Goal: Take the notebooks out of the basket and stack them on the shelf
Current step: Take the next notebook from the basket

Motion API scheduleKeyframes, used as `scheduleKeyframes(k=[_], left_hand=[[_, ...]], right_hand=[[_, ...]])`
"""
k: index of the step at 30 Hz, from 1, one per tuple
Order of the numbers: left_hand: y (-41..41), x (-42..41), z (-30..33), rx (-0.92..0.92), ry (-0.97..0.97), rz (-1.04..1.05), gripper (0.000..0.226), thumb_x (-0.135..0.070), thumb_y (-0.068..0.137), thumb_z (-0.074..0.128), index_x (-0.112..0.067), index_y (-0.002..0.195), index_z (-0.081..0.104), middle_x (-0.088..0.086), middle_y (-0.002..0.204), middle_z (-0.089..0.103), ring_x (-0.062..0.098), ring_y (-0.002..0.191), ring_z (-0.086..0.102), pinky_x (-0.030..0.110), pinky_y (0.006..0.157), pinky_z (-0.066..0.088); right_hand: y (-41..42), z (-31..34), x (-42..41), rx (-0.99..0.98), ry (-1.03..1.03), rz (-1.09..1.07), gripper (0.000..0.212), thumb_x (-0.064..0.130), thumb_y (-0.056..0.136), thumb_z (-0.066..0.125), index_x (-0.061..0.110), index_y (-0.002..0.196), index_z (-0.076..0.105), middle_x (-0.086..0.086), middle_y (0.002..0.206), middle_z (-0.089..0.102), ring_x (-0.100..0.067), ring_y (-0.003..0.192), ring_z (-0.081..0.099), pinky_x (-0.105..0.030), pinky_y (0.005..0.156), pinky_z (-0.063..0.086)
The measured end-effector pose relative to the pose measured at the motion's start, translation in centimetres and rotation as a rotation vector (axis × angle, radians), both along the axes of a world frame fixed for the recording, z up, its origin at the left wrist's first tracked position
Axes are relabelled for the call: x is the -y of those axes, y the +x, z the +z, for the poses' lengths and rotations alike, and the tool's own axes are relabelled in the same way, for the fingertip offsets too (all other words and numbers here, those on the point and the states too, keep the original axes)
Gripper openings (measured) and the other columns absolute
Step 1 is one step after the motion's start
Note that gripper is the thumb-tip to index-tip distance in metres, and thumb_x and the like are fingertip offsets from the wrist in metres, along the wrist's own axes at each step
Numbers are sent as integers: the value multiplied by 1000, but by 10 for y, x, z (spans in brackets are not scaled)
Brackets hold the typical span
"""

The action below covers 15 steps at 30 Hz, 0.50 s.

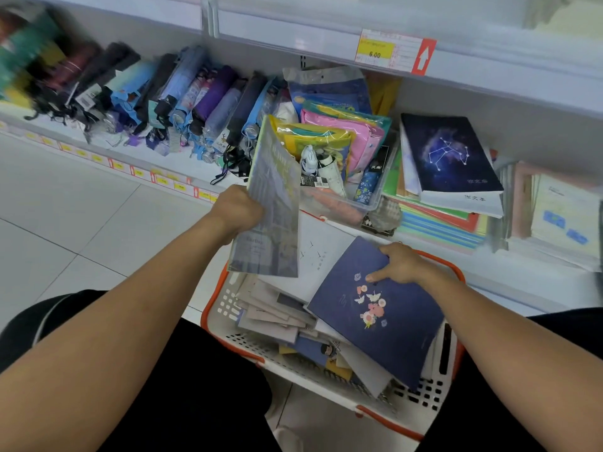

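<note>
The notebooks [293, 308] in our basket [228, 308] look thin, light and floppy, best pinched at an edge: our left hand [236, 212] grips a grey one [272, 203] aloft, our right hand [401, 264] pinches the navy floral one's [378, 314] top edge, shelf [489, 265] just beyond.

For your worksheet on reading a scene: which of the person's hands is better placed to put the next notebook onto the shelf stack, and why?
The left hand. It already holds a grey notebook raised clear of the basket, towards the shelf. The right hand only grips the navy floral notebook, which lies in the basket.
</note>
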<state>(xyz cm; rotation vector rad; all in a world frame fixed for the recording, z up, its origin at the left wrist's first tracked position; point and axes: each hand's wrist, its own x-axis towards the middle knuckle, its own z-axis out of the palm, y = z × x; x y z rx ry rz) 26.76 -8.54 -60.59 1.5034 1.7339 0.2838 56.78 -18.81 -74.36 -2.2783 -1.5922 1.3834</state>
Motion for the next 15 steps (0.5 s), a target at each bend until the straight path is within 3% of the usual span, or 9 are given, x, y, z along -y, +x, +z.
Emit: scheduleKeyframes(k=[2,4,7,9,11,13,15], left_hand=[[-1,-1,1,10,-16,5,6,-8,90,56,-4,95,57,8,82,56,23,72,55,25,55,44],[-1,-1,4,48,-65,3,10,-8,92,57,-4,101,57,8,83,57,21,70,55,24,52,43],[-4,-2,10,173,-159,-19,18,-10,93,61,0,108,61,10,88,65,23,76,63,30,64,54],[-5,0,19,249,-176,-38,18,-14,93,64,-3,107,64,8,88,69,24,81,66,28,67,58],[-3,3,27,404,-237,-45,20,-13,92,65,-5,111,67,6,87,73,23,82,69,23,65,57],[-3,6,29,576,-308,-43,29,-19,94,63,-2,117,67,8,101,75,24,98,71,31,82,57],[-3,9,33,673,-334,-46,34,-30,96,57,-5,117,67,7,107,74,24,102,70,35,90,54]], right_hand=[[8,19,-4,-229,-9,10,38,23,78,82,14,113,71,-2,112,74,-24,106,69,-37,95,53],[10,42,-5,-488,28,-87,37,18,80,78,13,116,68,-4,114,73,-23,107,69,-39,97,52],[1,74,-9,-859,163,-343,40,18,72,74,16,112,71,-7,111,74,-23,97,71,-34,85,59],[-10,91,-18,-1034,263,-494,36,18,80,68,19,116,70,-5,113,73,-19,95,72,-32,77,60],[-25,103,-27,-1097,318,-643,35,19,91,61,16,126,64,-5,116,72,-19,95,72,-34,76,60],[-39,111,-35,-1089,333,-785,30,21,97,57,13,125,64,-3,109,75,-18,91,73,-35,72,61],[-50,116,-37,-1118,349,-859,23,22,100,54,14,119,65,-1,104,76,-17,89,74,-35,70,62]])
